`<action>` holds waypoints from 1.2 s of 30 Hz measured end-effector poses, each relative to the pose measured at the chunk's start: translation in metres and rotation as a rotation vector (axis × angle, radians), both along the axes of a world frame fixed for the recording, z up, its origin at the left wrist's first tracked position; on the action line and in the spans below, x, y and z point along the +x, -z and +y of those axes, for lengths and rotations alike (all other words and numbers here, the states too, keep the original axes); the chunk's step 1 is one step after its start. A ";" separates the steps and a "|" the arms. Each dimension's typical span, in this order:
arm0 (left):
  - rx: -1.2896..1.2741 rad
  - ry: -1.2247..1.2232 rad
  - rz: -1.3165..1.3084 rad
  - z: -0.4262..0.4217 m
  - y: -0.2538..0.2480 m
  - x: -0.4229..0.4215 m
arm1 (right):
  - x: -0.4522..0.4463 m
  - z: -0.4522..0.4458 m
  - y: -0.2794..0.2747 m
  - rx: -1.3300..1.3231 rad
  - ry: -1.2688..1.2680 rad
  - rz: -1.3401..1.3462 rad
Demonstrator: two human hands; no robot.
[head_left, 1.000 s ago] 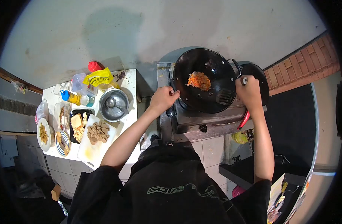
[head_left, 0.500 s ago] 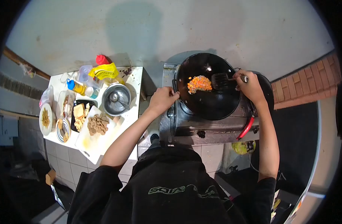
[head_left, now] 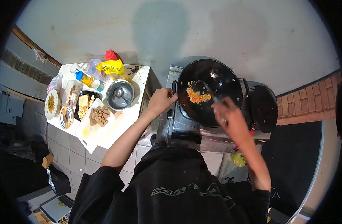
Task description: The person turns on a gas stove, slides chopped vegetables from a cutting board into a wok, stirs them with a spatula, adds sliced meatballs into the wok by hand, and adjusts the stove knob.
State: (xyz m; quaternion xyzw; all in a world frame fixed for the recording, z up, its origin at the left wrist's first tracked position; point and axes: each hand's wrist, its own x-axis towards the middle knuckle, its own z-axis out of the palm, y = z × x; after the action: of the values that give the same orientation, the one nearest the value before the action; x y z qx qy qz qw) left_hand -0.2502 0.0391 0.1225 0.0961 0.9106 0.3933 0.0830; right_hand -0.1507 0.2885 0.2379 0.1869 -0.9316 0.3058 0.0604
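Note:
A black wok (head_left: 225, 84) sits on the stove, with chopped orange and pale vegetables (head_left: 198, 97) gathered toward the left of its base. My left hand (head_left: 162, 100) is closed on the wok's left handle (head_left: 174, 87), fingertips at the rim. In my right hand (head_left: 230, 115), slightly blurred over the wok's front right, is the handle of a spatula (head_left: 214, 98). The dark spatula head reaches the upper side of the vegetables; motion and the dark wok partly obscure it.
Right of the wok lies a black frying pan (head_left: 265, 110). On the white table (head_left: 143, 76) at left are a metal pot (head_left: 119, 94) with a ladle, a cutting board (head_left: 85, 130) with sliced brown pieces (head_left: 99, 116), a yellow pouch (head_left: 111, 67), bottles and plates.
My right hand has swung from the wok's right rim to its front, carrying the spatula left across the vegetables. They are spread lower and wider. My left hand stays at the handle.

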 end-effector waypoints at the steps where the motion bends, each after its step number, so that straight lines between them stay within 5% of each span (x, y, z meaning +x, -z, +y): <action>1: 0.003 -0.004 0.003 0.000 0.000 0.000 | 0.008 -0.007 0.005 0.053 -0.005 -0.050; 8: 0.014 0.028 0.003 -0.001 -0.002 0.000 | 0.001 -0.006 0.046 0.258 0.188 -0.001; 16: 0.018 0.054 -0.004 -0.003 -0.002 -0.003 | 0.046 -0.044 0.021 0.090 0.188 -0.205; 22: 0.017 0.046 -0.007 -0.001 -0.003 -0.003 | 0.005 -0.040 0.042 0.205 0.317 -0.022; 28: 0.011 0.036 -0.006 -0.001 -0.005 -0.001 | -0.010 -0.069 0.022 0.026 0.273 0.046; 32: -0.001 0.033 -0.020 -0.001 -0.007 0.001 | -0.028 -0.034 0.054 0.132 0.322 0.040; 36: -0.015 0.022 -0.040 -0.002 -0.009 0.000 | -0.035 0.011 0.021 0.024 0.423 0.130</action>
State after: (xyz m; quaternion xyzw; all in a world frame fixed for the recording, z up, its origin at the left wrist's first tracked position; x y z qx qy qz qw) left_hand -0.2499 0.0376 0.1312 0.0974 0.9106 0.3875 0.1061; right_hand -0.1855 0.2995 0.2170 0.0073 -0.9478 0.2624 0.1809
